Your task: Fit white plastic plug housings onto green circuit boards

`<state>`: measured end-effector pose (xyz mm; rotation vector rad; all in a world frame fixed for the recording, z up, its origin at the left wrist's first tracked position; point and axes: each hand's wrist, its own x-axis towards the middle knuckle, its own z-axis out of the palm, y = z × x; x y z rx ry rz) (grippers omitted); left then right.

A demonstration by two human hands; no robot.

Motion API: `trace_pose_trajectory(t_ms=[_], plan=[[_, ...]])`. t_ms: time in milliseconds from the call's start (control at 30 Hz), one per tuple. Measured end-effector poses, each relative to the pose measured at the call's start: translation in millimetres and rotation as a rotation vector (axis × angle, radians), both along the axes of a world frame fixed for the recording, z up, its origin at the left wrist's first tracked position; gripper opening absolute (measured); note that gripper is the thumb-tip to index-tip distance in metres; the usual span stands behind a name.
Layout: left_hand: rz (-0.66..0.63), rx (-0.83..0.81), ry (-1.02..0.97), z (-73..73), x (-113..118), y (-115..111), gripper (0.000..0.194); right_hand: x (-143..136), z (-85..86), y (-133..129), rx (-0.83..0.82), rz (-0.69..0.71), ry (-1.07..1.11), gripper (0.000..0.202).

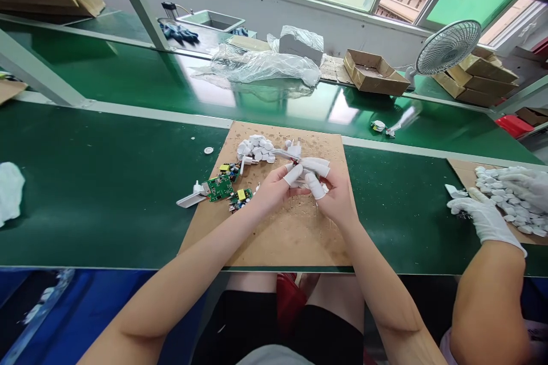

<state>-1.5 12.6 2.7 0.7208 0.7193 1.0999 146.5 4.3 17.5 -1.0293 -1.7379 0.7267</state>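
Over the brown board [274, 239], my left hand [278, 185] and my right hand [336, 191] meet with fingers closed around a white plastic adapter piece [294, 151]. White covers sit on several of my fingertips. A small dark reddish bit shows between the fingers; the rest of the piece is hidden. Left of my hands lie a green circuit board [220, 187], attached to a white casing [190, 199], and another board with a yellow component [242, 195]. A heap of white plastic caps [257, 148] rests behind them.
At right, a co-worker's gloved hand [483, 217] touches small parts beside a pile of white pieces [509, 199]. Behind runs a green surface with plastic wrap [265, 65], a cardboard box [374, 73], a fan [448, 47] and a circuit board [378, 125]. A metal post [137, 0] stands left.
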Motion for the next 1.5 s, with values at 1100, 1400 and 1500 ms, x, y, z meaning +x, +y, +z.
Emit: trace_pose_trajectory(t_ms=[1100,1400,1500], plan=[[0.282,-0.13,-0.295,14.6,-2.8,5.5,0.045,28.9,14.0,12.8,-0.225,0.053,-0.865,0.018],[0.213,0.097,-0.219,3.6,-3.4,3.0,0.064,29.2,14.8,10.7,-0.44,0.056,-0.04,0.024],[0.241,0.106,-0.196,1.4,-4.9,5.2,0.062,30.6,15.4,12.9,-0.423,0.023,0.188,0.024]])
